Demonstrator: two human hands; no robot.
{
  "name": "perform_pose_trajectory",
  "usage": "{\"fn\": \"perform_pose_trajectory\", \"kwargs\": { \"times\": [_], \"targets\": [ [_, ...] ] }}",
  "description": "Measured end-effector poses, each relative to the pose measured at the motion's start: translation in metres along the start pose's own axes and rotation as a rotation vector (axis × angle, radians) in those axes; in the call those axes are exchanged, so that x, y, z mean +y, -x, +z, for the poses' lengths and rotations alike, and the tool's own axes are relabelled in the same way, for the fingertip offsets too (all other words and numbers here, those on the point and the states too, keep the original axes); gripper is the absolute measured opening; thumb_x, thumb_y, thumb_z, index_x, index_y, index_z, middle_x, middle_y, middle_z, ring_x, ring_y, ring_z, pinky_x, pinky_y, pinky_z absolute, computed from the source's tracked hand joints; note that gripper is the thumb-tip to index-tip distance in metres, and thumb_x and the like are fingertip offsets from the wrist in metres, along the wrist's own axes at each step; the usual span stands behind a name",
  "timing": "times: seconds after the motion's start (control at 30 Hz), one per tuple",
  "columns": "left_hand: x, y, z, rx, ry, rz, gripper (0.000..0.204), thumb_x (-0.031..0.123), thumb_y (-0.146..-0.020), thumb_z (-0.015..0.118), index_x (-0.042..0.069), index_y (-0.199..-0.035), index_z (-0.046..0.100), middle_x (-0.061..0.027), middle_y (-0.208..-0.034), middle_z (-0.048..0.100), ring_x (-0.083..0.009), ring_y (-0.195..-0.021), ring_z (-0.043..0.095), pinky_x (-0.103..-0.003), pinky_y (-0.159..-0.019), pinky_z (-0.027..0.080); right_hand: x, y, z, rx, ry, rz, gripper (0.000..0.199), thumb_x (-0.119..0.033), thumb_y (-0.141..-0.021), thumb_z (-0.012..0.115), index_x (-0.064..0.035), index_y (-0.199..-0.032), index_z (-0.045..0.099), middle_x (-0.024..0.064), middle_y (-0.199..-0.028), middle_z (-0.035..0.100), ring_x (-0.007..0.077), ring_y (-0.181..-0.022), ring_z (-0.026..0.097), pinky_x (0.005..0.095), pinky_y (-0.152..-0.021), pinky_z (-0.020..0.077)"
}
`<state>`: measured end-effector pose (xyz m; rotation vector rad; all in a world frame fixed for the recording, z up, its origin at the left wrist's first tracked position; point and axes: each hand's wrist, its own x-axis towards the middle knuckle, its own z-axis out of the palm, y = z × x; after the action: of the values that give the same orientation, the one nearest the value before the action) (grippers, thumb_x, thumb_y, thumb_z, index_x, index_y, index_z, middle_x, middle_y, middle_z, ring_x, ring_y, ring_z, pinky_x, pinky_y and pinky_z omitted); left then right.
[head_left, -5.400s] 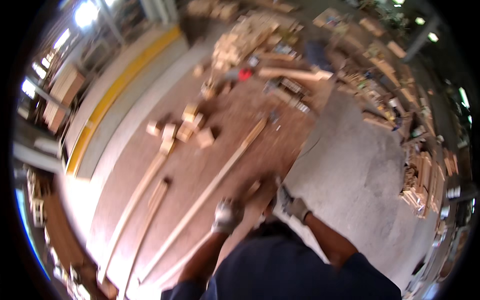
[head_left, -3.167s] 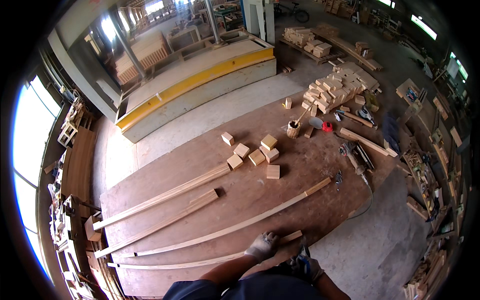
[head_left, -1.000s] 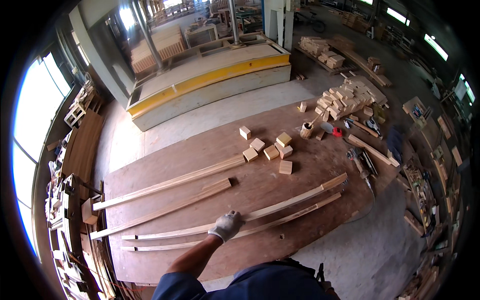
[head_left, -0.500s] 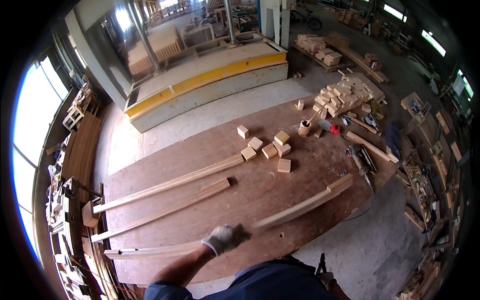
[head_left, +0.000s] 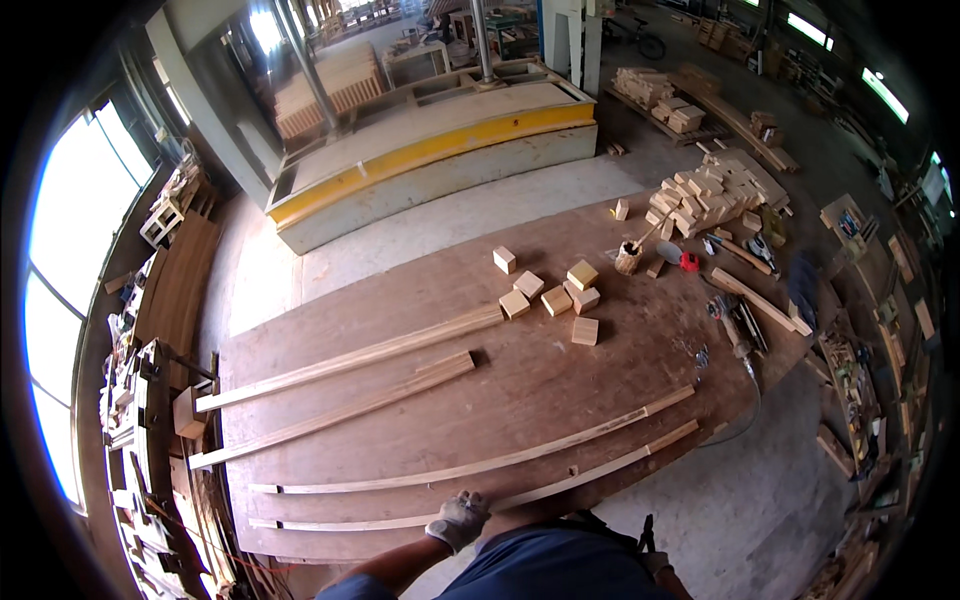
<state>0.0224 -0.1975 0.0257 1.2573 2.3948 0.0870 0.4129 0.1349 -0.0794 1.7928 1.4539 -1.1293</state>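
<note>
My left hand point(head_left: 458, 519), in a pale work glove, lies on the nearest long thin wooden strip point(head_left: 590, 478), fingers curled over it near its middle. The strip lies flat along the near edge of a brown plywood sheet point(head_left: 520, 375). A second thin strip point(head_left: 480, 464) lies just beyond it, almost parallel. My right hand point(head_left: 655, 563) shows only as a pale gloved patch low by my right hip, next to a dark tool at my waist; its fingers are hidden.
Two thicker timber beams point(head_left: 350, 357) lie further out on the sheet. Several small wood blocks point(head_left: 560, 292) sit beyond them, with a block stack point(head_left: 705, 192) and hand tools point(head_left: 735, 330) at the right. A yellow-edged platform point(head_left: 430, 150) stands behind. Timber racks line the left wall.
The nearest strip, swinging in my left hand half a second ago, now lies flat beside the other thin strip. My left hand has come closer to my body.
</note>
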Motion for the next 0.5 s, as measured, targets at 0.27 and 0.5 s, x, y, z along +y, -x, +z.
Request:
{"fn": "perform_pose_trajectory", "kwargs": {
  "times": [0.27, 0.5],
  "targets": [
    [0.004, -0.063, -0.050, 0.450, 0.121, 0.104, 0.057, 0.039, -0.084, 0.077, 0.008, -0.128, 0.060, -0.0182, -0.126, 0.059, -0.0400, -0.118, 0.056, -0.053, -0.097, 0.048, -0.025, 0.029, -0.006, -0.021, -0.222, 0.028, 0.019, -0.018, -0.087, 0.073, 0.0002, -0.090, 0.070, 0.0062, -0.073, 0.067, 0.0188, -0.063, 0.066, 0.0372, -0.055, 0.0477],
    [-0.034, -0.112, -0.011, 0.020, -0.042, 0.009, 0.044, 0.012, -0.086, 0.062, 0.008, -0.130, 0.059, -0.0167, -0.125, 0.064, -0.0381, -0.115, 0.062, -0.050, -0.094, 0.052, 0.001, 0.019, 0.010, 0.010, -0.028, -0.077, 0.070, -0.064, -0.085, 0.071, 0.0020, -0.107, 0.075, 0.0194, -0.093, 0.077, 0.0311, -0.093, 0.075, 0.0446, -0.074, 0.0553]
  ]
}}
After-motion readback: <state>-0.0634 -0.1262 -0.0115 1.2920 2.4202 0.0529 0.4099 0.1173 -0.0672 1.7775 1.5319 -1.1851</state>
